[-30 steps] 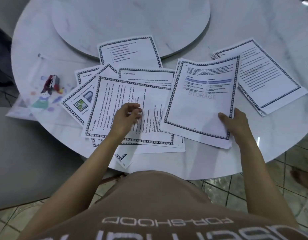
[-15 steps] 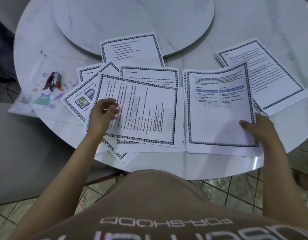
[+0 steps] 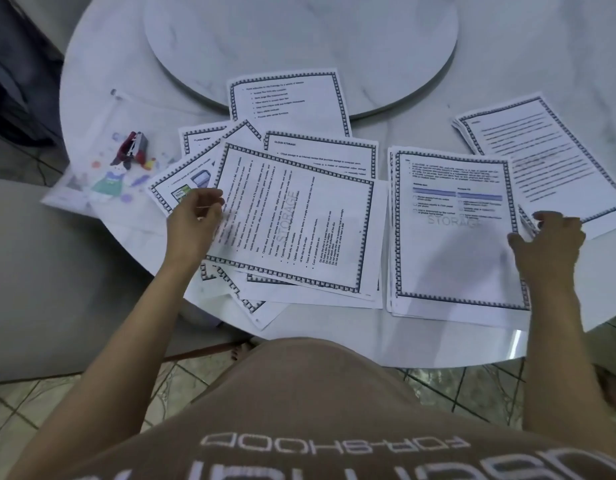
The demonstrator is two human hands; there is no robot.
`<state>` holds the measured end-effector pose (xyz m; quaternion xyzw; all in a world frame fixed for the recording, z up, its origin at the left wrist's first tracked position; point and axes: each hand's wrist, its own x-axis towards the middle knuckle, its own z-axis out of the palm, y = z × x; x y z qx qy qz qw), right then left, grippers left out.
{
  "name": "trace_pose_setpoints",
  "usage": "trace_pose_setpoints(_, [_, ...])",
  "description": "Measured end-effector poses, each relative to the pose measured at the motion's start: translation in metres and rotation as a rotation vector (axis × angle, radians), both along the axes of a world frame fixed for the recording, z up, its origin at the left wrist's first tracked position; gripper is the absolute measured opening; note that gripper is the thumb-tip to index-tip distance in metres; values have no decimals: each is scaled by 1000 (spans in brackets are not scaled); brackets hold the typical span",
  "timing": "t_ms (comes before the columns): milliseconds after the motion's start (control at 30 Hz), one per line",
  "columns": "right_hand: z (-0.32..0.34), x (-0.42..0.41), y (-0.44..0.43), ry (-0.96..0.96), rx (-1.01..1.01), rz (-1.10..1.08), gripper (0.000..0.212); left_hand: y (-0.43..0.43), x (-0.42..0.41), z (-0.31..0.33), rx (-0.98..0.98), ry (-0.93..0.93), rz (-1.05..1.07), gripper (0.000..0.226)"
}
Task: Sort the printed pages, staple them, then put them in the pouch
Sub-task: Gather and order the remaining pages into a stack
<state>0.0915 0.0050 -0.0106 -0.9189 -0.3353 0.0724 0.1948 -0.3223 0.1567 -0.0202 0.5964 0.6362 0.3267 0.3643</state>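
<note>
- Head view, left hand (image 3: 195, 223): fingers curled at the left edge of the sideways page (image 3: 292, 223). Whether they pinch it or only touch it cannot be told.
- Right hand (image 3: 545, 240): thumb on the right edge of the sorted stack (image 3: 452, 244), fingers curled just beyond it. A true grip cannot be told.
- Loose pages (image 3: 285, 98): fanned and overlapping mid-table (image 3: 403, 341), with the sideways page on top. A second stack (image 3: 549, 161) lies at far right.
- Pouch (image 3: 88, 161): clear, printed, at the table's left rim, with the red stapler (image 3: 135, 147) resting on it. Neither hand is near them.
- Step, as judged: sorting, with many sheets unplaced.
- Handling advice: peel off the top sheet alone, turn it upright, check its heading against the stack, and lay it square so the edges align for stapling.
</note>
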Motion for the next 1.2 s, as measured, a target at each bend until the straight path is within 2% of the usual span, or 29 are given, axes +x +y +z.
trace_pose_setpoints(133, [8, -21, 33, 19, 71, 201, 40, 9, -16, 0, 67, 197, 18, 25])
trace_pose_setpoints(267, [5, -65, 74, 145, 93, 439, 34, 21, -22, -1, -3, 317, -17, 35])
trace_pose_setpoints(400, [-7, -109, 108, 188, 47, 651, 41, 26, -15, 5, -91, 306, -78, 44])
trace_pose_setpoints(533, [-13, -137, 132, 146, -17, 748, 54, 31, -12, 9, -178, 209, -55, 46])
trace_pose_setpoints(700, [-21, -150, 145, 96, -141, 771, 71, 35, -11, 11, -192, 149, -56, 30])
trace_pose_setpoints(867, [-21, -159, 157, 137, -133, 748, 67, 42, -21, 30, -70, 78, -155, 8])
trace_pose_setpoints(933, [-17, -162, 162, 213, -77, 723, 59, 47, -26, 42, -7, 68, -207, 5])
trace_pose_setpoints(1067, [-5, -167, 163, 399, 108, 694, 28, 53, -29, 64, 76, -74, -256, 20])
trace_pose_setpoints(1133, [0, -169, 162, 390, 166, 689, 33, 54, -27, 71, 91, -105, -276, 19])
trace_pose_setpoints(1200, [4, -170, 162, 398, 210, 695, 48, 55, -23, 78, 108, -111, -303, 18])
